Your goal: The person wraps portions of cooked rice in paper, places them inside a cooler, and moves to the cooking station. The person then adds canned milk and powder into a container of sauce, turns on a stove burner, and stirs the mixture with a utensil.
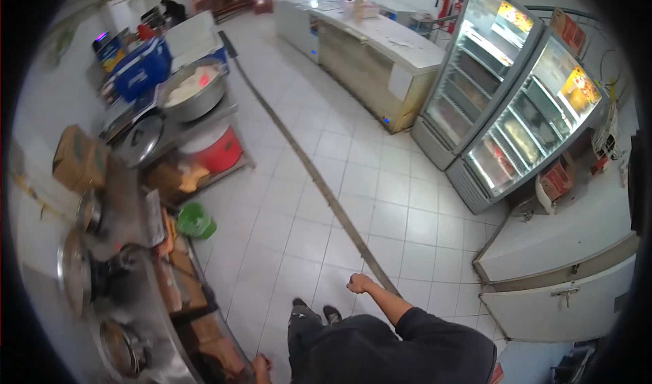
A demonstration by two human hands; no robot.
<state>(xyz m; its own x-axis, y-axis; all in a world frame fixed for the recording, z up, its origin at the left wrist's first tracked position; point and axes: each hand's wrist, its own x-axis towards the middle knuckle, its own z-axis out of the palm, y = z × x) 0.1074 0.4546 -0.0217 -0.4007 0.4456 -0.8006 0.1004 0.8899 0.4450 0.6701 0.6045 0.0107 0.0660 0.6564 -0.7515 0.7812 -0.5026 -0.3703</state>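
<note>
"Counter (146,309): where did it stand?"
"On the person's left, near the left hand (261,365)."
"And the hands?"
"The right hand (358,284) was curled closed above the floor (292,248), its palm hidden; whether the left was spread or pressed together, I couldn't tell."

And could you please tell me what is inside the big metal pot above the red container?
The big metal pot holds a pale mass, with something bright pink on it, too small to identify. Whatever lies beneath that visible surface is covered.
</note>
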